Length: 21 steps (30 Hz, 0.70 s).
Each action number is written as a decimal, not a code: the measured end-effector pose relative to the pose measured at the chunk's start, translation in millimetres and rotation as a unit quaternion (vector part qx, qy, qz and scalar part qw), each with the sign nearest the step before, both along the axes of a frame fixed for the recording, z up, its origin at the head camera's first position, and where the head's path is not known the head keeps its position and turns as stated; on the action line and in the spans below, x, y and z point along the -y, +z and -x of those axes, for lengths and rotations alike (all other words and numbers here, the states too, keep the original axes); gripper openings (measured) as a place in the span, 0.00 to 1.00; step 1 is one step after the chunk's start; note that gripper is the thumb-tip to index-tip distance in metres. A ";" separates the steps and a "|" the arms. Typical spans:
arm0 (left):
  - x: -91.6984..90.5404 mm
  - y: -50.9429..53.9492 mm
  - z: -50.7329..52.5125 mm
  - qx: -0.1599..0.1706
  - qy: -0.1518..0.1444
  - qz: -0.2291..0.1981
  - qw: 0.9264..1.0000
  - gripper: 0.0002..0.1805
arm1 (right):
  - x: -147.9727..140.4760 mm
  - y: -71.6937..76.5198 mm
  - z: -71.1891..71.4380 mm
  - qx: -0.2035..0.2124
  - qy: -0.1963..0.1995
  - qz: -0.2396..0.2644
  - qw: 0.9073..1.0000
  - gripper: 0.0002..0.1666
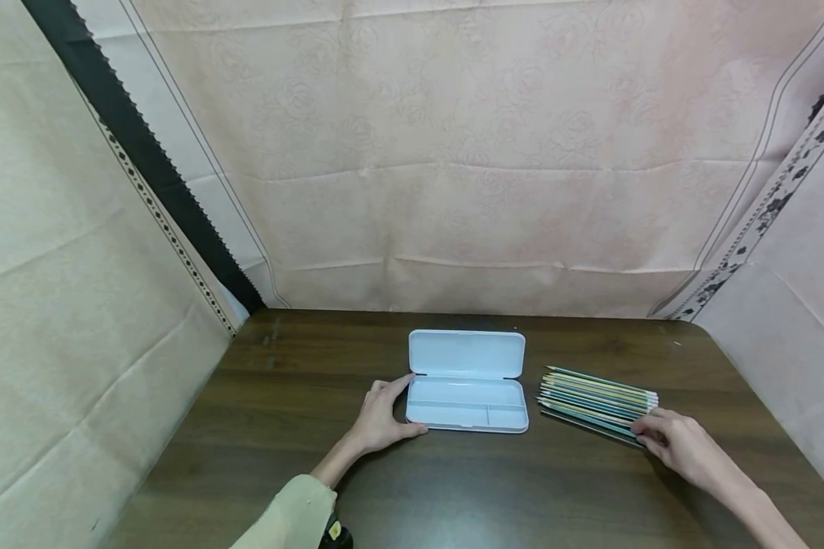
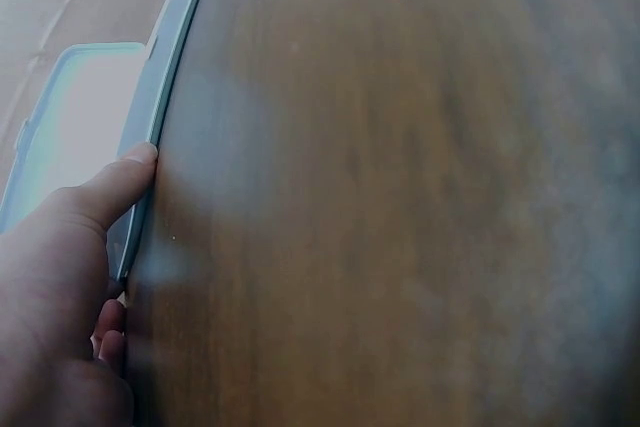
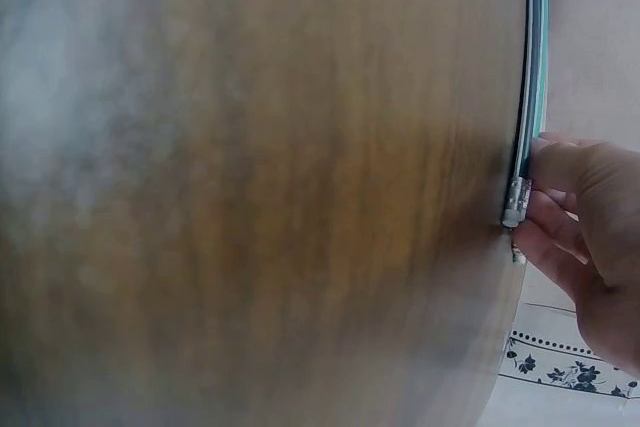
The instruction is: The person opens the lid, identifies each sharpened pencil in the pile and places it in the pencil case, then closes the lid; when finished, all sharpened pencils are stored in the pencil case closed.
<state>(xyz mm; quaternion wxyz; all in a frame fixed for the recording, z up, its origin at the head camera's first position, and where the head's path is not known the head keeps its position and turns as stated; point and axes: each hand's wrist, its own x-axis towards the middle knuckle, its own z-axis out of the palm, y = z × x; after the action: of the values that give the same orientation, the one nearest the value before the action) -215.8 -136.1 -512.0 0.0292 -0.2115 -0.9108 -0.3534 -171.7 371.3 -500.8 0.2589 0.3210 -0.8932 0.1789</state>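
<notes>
- 1 pale blue pencil case [image 1: 446, 416] sits near the middle of a brown wooden table [image 1: 453, 488], its lid [image 1: 467, 352] tipped back on the far side; the near half is divided into 3 compartments.
- The left hand [image 1: 378, 419], below it a pale green sleeve [image 1: 291, 511], spans the case's left end: thumb and index finger spread wide apart, the thumb tip against the near edge.
- A row of pencils [image 1: 590, 395] lies to the right of the case, apart from it, sharpened ends toward it.
- The right hand [image 1: 676, 442] pinches the row's near edge by the eraser ends, thumb and fingers nearly together; how many pencils it holds, I cannot tell.
- Pale patterned cloth [image 1: 487, 152] hangs behind the table.
</notes>
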 end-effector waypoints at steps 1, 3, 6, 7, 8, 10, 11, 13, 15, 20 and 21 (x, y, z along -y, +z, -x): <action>0.0 -0.1 0.0 -0.001 -0.001 0.000 1.000 0.50 | 0.2 0.4 0.0 0.000 0.002 0.002 1.000 0.27; 0.2 -0.5 0.0 -0.003 -0.001 0.000 1.000 0.50 | 2.0 2.2 0.0 0.004 0.004 0.003 1.000 0.27; -0.1 -0.9 -0.1 -0.004 -0.001 0.001 1.000 0.49 | 7.0 6.3 0.3 0.017 0.006 0.005 1.000 0.25; -0.2 -0.9 -0.1 -0.005 -0.001 0.002 1.000 0.49 | 9.5 8.1 0.4 0.022 0.006 0.004 1.000 0.25; -0.1 -0.9 0.0 -0.005 0.000 0.002 1.000 0.49 | 12.0 9.8 0.9 0.026 0.007 0.005 1.000 0.24; -0.2 -1.2 0.4 -0.005 0.000 0.002 1.000 0.49 | 17.3 12.1 2.4 0.034 0.012 0.007 0.999 0.23; -0.1 -1.3 0.5 -0.005 0.001 0.002 1.000 0.49 | 20.0 13.1 3.3 0.034 0.015 0.008 0.999 0.23; 0.1 -1.9 1.0 -0.006 0.001 0.002 1.000 0.50 | 25.7 14.6 5.4 0.034 0.024 0.012 0.999 0.23; 0.3 -2.6 1.5 -0.008 0.000 0.002 1.000 0.50 | 31.5 15.6 8.2 0.029 0.035 0.014 0.999 0.23; 0.1 -2.0 0.4 -0.007 0.000 0.000 1.000 0.49 | 46.3 19.7 14.8 0.027 0.056 0.019 0.998 0.22; 0.0 -1.8 0.2 -0.006 0.000 0.000 1.000 0.49 | 49.5 20.6 16.1 0.027 0.057 0.018 0.998 0.22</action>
<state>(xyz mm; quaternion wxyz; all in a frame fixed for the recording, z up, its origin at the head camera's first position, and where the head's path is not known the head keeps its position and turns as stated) -216.0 -136.1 -513.8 0.0350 -0.2138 -0.9106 -0.3519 -187.8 321.7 -480.2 0.2299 0.3614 -0.8770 0.2179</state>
